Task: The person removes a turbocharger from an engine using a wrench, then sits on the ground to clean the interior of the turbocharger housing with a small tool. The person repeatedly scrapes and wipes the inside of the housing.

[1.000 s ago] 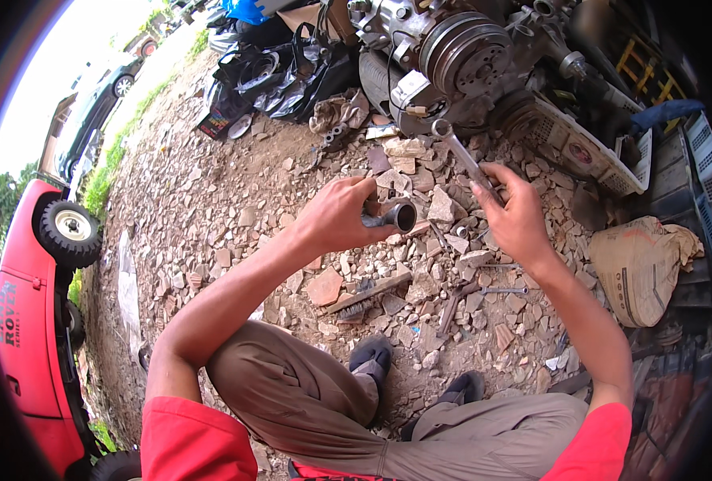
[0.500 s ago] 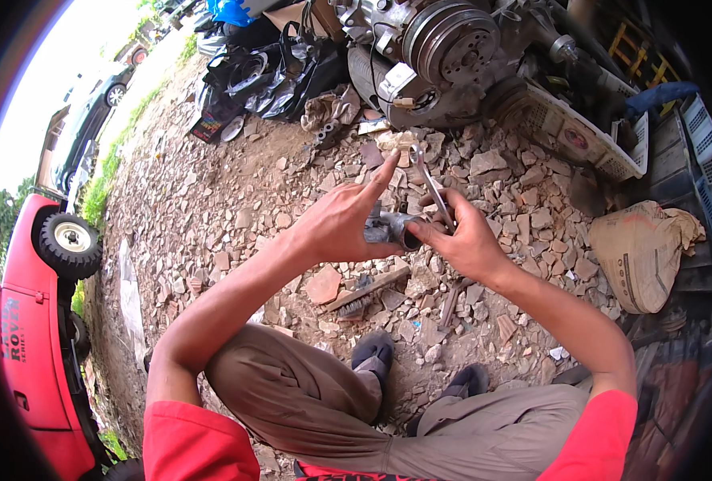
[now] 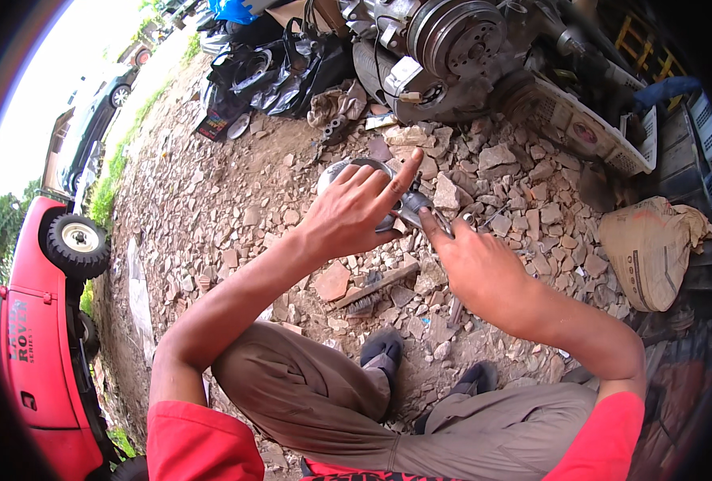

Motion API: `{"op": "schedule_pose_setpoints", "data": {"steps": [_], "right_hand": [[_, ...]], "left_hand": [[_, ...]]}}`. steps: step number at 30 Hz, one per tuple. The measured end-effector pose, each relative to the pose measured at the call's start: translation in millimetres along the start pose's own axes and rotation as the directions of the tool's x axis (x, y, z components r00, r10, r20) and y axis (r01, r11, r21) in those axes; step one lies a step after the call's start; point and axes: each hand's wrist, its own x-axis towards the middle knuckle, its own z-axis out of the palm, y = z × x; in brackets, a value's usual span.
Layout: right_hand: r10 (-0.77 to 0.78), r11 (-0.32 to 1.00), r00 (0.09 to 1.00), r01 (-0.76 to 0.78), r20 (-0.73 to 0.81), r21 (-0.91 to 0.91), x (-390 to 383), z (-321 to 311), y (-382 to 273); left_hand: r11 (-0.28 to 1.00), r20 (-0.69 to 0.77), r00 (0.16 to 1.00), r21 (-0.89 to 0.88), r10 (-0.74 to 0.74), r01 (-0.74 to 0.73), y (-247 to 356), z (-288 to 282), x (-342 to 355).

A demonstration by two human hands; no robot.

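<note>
Left hand (image 3: 354, 215) curls around a round grey metal part (image 3: 356, 172), index finger extended past it. Right hand (image 3: 474, 264), just beside it, pinches a slim metal tool (image 3: 417, 207) whose tip meets that part between both hands. A wire brush (image 3: 369, 295) lies on rubble (image 3: 524, 180) below the hands; an engine (image 3: 452, 40) sits beyond them.

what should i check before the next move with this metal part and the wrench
1. Left hand has the round metal part: ok, fingers spread over it.
2. Right hand holds the wrench: ok.
3. Wrench seated on a fastener: cannot tell, the hands hide it.
4. Footing on the loose stones: not ok, uneven rubble.
5. Wire brush out of the way: ok, lying by the feet.
</note>
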Motion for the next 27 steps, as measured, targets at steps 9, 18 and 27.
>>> {"op": "schedule_pose_setpoints", "data": {"steps": [9, 18, 27], "right_hand": [[-0.164, 0.977, 0.972, 0.137, 0.166, 0.16, 6.9, -14.4, 10.3], [-0.254, 0.966, 0.967, 0.253, -0.021, -0.054, 20.3, -2.7, 35.0], [0.329, 0.611, 0.934, -0.096, -0.141, 0.785, 29.3, 29.9, 53.7]], "left_hand": [[0.998, -0.029, 0.998, -0.015, 0.056, -0.056, -5.2, 9.4, -11.5], [0.994, -0.118, 0.989, 0.068, 0.093, -0.086, -18.6, -2.7, -16.6], [0.931, -0.04, 0.939, -0.155, -0.341, 0.332, -12.0, -3.2, -7.4]]}}
